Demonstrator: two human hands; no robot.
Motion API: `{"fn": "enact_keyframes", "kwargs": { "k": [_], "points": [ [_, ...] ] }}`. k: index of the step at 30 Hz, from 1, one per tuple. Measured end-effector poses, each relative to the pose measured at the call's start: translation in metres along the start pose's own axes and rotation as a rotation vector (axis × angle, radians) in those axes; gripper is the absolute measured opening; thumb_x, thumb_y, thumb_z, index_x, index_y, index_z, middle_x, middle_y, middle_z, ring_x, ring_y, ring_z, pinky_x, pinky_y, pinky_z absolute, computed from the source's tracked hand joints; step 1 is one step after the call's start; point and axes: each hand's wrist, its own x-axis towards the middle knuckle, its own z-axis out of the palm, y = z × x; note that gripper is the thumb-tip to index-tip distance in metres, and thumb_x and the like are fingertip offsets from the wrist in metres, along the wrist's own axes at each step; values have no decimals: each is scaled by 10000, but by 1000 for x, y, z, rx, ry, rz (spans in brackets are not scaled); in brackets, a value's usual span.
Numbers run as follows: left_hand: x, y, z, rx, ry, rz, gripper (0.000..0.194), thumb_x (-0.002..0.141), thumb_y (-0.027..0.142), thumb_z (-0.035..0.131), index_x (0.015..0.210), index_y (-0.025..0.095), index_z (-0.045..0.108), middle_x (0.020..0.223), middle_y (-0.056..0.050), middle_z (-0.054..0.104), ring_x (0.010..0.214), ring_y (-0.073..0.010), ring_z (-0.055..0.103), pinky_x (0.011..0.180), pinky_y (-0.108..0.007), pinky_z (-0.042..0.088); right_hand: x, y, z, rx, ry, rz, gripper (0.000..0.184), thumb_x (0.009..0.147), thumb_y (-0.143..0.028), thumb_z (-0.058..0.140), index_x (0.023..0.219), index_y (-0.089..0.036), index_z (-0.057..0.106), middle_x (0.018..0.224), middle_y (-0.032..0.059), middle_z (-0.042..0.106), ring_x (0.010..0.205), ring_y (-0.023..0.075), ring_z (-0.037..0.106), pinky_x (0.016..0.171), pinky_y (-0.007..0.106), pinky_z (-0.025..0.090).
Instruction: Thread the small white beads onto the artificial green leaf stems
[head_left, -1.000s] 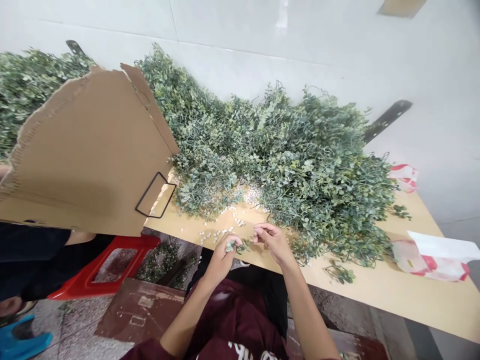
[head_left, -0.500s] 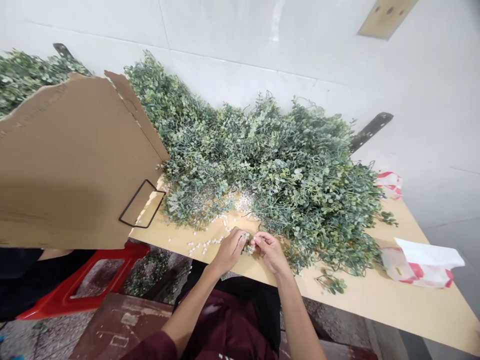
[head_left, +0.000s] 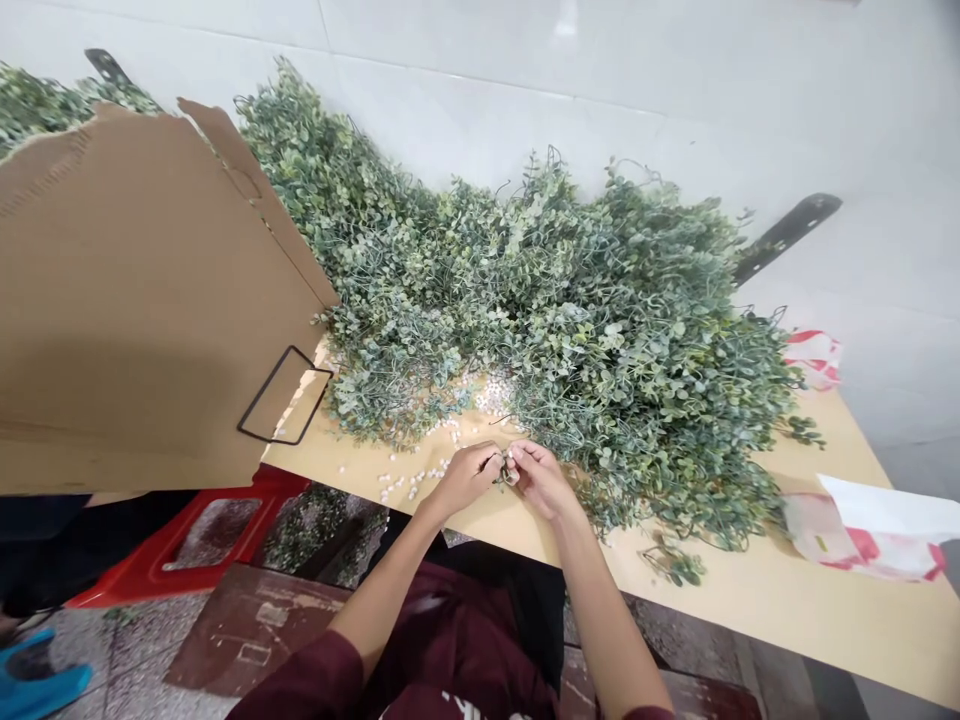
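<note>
Above the table's front edge, my left hand (head_left: 466, 480) is closed on a small artificial leaf sprig (head_left: 507, 472), whose leaves show between my two hands. My right hand (head_left: 541, 482) meets it from the other side, with thumb and fingers pinched on a tiny white piece at the sprig. The fingertips partly hide both. Many loose white pieces (head_left: 495, 395) lie behind my hands and to their left on the wood-coloured table (head_left: 810, 620). A large heap of artificial greenery (head_left: 600, 340) spreads over the table beyond.
A cardboard sheet (head_left: 165, 300) stands on the left, with a black wire frame (head_left: 289, 395) at its lower corner. On the right lies a red-and-white plastic bag (head_left: 862, 540). A red stool (head_left: 172, 560) and another person's dark clothing (head_left: 45, 550) show at lower left.
The camera view has shifted a little. My hands have drawn closer together around the sprig, and less of it shows between them.
</note>
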Motion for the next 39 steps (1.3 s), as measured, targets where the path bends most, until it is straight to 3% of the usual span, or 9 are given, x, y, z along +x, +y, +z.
{"fn": "enact_keyframes", "kwargs": {
  "k": [8,17,39],
  "points": [
    [0,-4,-2,-137,-22,33,331,949,296,393,713,139,565,706,-17,611,652,-126,537,647,-233,385,-3,0,2,1,12,34,253,678,-345,822,743,-164,657,620,-27,559,502,51,452,481,172,403],
    [1,-5,-1,-95,-42,7,317,938,295,412,773,148,641,786,-35,677,710,-147,583,700,-242,423,-3,0,4,14,26,25,265,666,-355,829,765,-173,663,615,-28,558,496,58,452,483,180,407],
    [1,-2,-3,-50,-46,-30,324,915,287,422,743,144,656,766,-48,673,700,-153,579,716,-241,468,-1,4,0,-6,29,35,268,682,-383,815,753,-177,659,635,-19,554,522,64,461,489,179,410]
  ]
}}
